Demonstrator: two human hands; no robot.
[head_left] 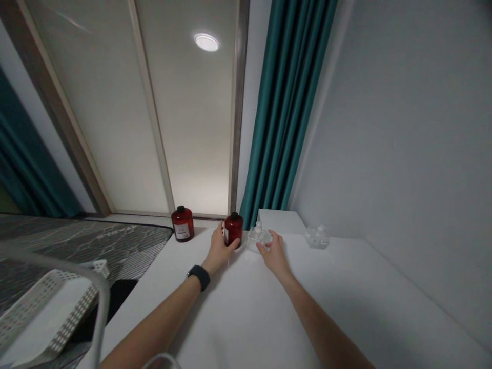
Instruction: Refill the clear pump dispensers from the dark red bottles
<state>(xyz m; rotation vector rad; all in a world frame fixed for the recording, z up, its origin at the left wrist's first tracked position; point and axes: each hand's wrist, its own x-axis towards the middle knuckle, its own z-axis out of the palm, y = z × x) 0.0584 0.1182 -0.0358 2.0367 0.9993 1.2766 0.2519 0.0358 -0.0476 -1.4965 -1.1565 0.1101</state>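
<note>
1. Well to the left of my left hand, a white basket (49, 312) sits low beside a grey mattress (82, 251), lower than the table (346, 307), so it's out of my hands' way.
2. Ahead and left of that hand, a first red bottle (182, 223) stands upright with a black cap, near the table's far edge and untouched.
3. My left hand (220, 250) reaches forward, arm angled in from the lower left, with a black watch (199, 277) on the wrist. The hand is closed around the lower part of a second red bottle (234, 229), with the thumb behind and the fingers across the front, a curve that suits the bottle's round body.
4. Just right of that grip, my right hand (273, 254) comes in from the lower right, partly open, its fingers (266, 247) resting against a clear bottle (257, 238). I can't tell whether it's holding firmly.
5. Right of that hand, a glass dish (317, 237) sits apart, near the wall at the table's far edge.
</note>
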